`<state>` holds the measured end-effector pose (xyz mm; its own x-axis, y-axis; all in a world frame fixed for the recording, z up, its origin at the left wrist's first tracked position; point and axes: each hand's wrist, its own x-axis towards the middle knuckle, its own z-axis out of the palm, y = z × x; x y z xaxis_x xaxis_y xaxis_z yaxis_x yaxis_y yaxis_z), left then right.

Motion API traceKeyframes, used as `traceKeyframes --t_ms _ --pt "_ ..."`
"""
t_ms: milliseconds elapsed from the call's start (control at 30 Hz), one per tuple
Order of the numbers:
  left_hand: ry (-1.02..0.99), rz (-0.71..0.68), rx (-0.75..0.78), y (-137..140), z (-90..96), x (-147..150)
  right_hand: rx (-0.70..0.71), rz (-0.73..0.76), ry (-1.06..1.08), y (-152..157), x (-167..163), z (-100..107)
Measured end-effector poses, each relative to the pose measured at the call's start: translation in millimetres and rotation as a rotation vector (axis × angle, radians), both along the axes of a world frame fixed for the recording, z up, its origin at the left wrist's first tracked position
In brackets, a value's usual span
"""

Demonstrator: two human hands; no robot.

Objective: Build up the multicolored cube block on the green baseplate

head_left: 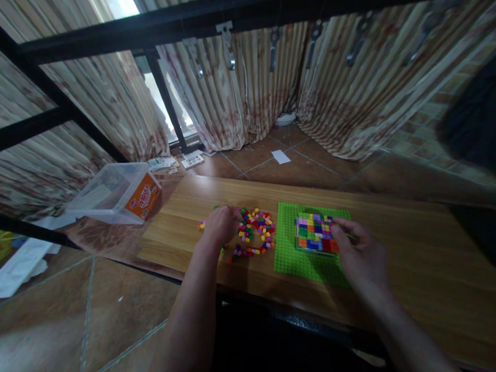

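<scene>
My left hand [222, 225] is at the left side of a loose pile of small coloured toy bricks [256, 227]. Its fingers are bunched down among them, and whatever they may hold is hidden. A block built of many-coloured toy bricks [314, 232] stands on a green studded baseplate [288, 255]. At the block's right edge is my right hand [360, 249], with thumb and forefinger closed against it. The other fingers curl behind and are partly hidden.
Both hands work over a long wooden bench [407, 267]. A clear plastic bin [117, 194] with an orange label stands on the floor beyond its left end. A dark flat object [482, 236] lies at the right. A black metal frame [175, 33] with hooks crosses above.
</scene>
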<state>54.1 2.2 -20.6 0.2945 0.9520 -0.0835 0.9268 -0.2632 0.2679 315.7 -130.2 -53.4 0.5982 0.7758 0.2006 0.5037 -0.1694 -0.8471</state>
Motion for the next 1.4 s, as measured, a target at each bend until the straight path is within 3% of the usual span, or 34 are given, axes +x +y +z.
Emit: traceKeyframes --t_ms 233,500,733,1167,1400 --pt "0.066 -0.063 0.011 -3 2.1 6 0.003 0.016 0.006 0 -1 5" --pt "0.084 -0.034 0.074 -3 0.8 9 0.04 0.032 0.012 0 -2 3" --pt "0.018 -0.153 0.05 -5 -1.8 6 0.065 0.052 0.035 0 -4 6" --pt "0.027 -0.136 -0.055 -1 -2.2 0 0.085 0.063 0.053 1 -4 5" --pt "0.119 -0.101 -0.019 -4 -1.1 10 0.084 0.054 0.032 1 -6 6"
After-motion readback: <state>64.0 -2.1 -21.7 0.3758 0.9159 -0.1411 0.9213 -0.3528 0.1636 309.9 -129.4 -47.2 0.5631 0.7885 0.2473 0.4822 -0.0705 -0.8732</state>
